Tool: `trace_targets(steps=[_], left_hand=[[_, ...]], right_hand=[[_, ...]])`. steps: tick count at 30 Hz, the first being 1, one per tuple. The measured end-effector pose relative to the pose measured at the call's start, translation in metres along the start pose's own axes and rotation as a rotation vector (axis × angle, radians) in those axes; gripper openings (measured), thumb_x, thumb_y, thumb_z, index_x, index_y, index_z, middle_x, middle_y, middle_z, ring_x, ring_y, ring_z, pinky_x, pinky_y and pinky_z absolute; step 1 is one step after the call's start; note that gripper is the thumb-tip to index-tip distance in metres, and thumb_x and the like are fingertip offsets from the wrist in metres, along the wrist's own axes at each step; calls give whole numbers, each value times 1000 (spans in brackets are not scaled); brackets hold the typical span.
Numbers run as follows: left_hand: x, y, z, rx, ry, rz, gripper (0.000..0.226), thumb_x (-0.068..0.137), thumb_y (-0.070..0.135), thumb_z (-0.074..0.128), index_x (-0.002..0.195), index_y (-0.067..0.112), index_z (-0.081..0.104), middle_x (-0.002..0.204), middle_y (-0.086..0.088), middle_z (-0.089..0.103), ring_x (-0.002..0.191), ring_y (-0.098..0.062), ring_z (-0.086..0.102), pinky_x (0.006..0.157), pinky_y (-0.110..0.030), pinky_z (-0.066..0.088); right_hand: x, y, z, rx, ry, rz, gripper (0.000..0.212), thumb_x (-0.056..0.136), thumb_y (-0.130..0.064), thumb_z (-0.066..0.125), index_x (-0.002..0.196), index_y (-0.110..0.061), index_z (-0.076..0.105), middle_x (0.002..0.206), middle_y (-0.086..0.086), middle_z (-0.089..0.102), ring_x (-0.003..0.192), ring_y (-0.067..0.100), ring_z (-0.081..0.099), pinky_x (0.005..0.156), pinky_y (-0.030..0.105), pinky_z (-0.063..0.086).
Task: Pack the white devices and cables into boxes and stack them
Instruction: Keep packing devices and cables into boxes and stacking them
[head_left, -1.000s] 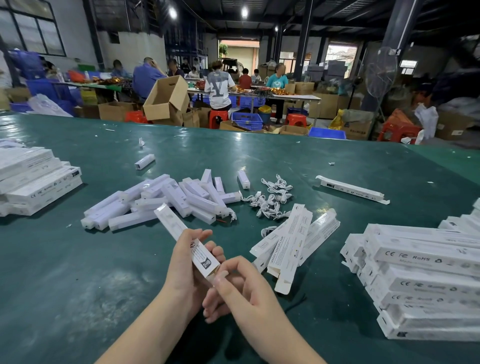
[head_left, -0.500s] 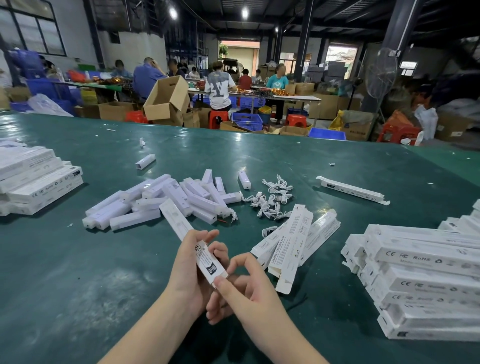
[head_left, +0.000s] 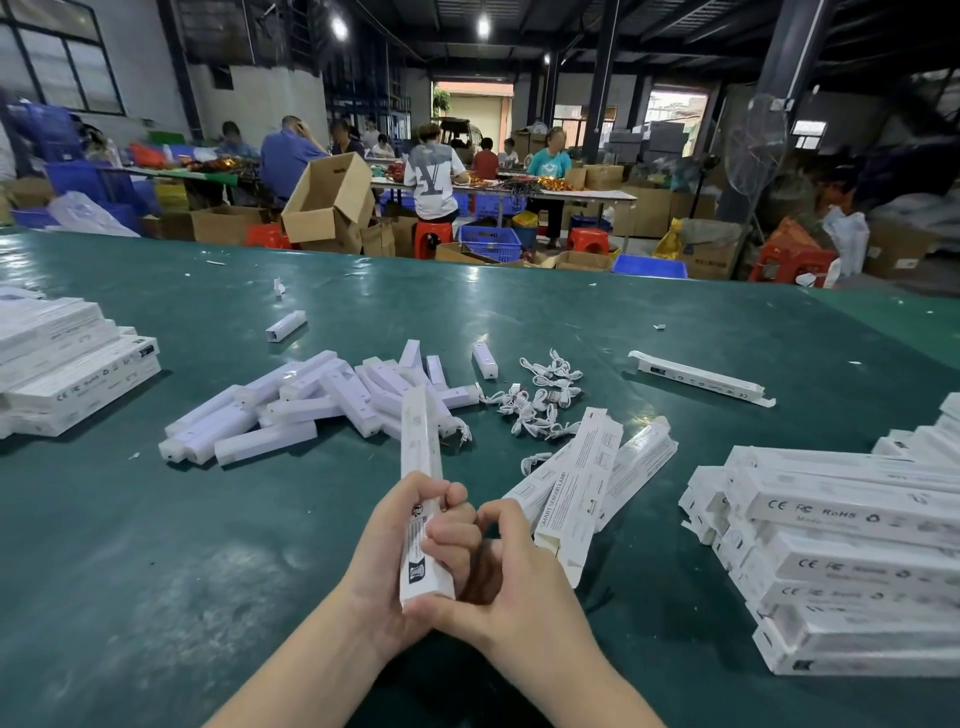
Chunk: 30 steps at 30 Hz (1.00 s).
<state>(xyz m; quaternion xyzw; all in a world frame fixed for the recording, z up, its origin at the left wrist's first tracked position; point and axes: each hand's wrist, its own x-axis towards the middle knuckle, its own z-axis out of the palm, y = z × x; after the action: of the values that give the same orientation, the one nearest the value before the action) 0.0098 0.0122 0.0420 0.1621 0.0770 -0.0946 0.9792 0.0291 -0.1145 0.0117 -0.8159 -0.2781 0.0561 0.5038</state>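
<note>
A long white box (head_left: 422, 467) stands nearly upright over the green table (head_left: 156, 545), held near its lower end. My left hand (head_left: 384, 561) grips it, fingers curled round its side. My right hand (head_left: 514, 582) presses its thumb against the box's bottom end. Behind lies a heap of loose white devices (head_left: 311, 405) and a cluster of white cables (head_left: 540, 400). Several flat empty boxes (head_left: 587, 478) lie just right of my hands.
Stacks of packed boxes stand at the right (head_left: 841, 561) and at the left edge (head_left: 67, 374). One single box (head_left: 701, 376) lies far right. Beyond the table's far edge, people sit at work tables among cardboard cartons (head_left: 327, 197) and blue crates.
The box has swung from leaning left to nearly upright and come closer. My right hand has moved from its near end to under its bottom.
</note>
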Motion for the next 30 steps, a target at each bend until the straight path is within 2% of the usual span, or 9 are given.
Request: trace_targets(steps=[4,8,14,18,20,22,25,27,30], left_hand=[[0,-1,-1,10,-32,-8,41,41,-4,84,61,6,50,47,3,32,31,-5,37,26,-14,35],[1,-1,0,39,-17,6,41,43,-2,83,61,9,47,48,4,32,31,-3,35,26,-13,33],[1,-3,0,104,20,2,33,49,1,77,58,10,47,46,4,31,30,-2,32,27,-11,32],[3,-2,-2,203,8,-17,25,55,6,70,61,11,47,46,4,28,28,-3,30,25,-12,30],[4,-3,-2,249,10,-20,22,59,6,68,61,11,46,46,4,29,28,-3,31,25,-13,29],[6,-3,-2,308,56,32,22,64,6,63,64,13,42,47,4,30,30,-4,32,26,-13,29],[9,4,-3,290,159,148,20,65,11,58,67,14,39,53,4,30,34,-4,34,29,-12,30],[9,11,-4,198,197,187,20,66,10,59,68,14,39,56,3,31,37,-5,37,29,-11,32],[8,16,-6,129,200,199,20,68,10,59,69,15,40,59,4,31,38,-5,38,30,-11,33]], right_hand=[[-1,-1,-2,-164,35,-64,86,41,-102,43,102,-43,30,87,-23,64,77,1,60,64,15,43],[-3,-1,0,-227,58,-92,98,41,-105,30,117,-42,24,98,-20,64,91,5,62,76,24,47],[0,-5,-5,-42,-29,-107,88,49,-82,70,121,-64,22,100,-36,63,90,-6,64,83,20,51],[-1,-7,-10,-269,27,-119,112,38,-98,53,135,-60,10,83,-40,50,77,-16,50,76,7,40],[-1,-5,-11,-307,33,-138,108,41,-96,53,135,-58,15,92,-44,50,88,-21,48,81,5,38],[2,-2,-13,-289,-3,-152,97,57,-90,50,141,-52,23,116,-42,46,113,-19,40,99,9,32],[10,7,-18,-494,-37,-163,84,76,-88,11,147,-46,25,147,-28,33,141,-1,19,119,29,8],[12,15,-18,-726,-84,-69,83,77,-84,0,147,-48,26,157,-23,20,148,7,1,119,36,-14],[13,26,-17,-958,-52,125,74,86,-77,9,145,-40,36,158,-12,24,150,18,1,114,47,-18]])
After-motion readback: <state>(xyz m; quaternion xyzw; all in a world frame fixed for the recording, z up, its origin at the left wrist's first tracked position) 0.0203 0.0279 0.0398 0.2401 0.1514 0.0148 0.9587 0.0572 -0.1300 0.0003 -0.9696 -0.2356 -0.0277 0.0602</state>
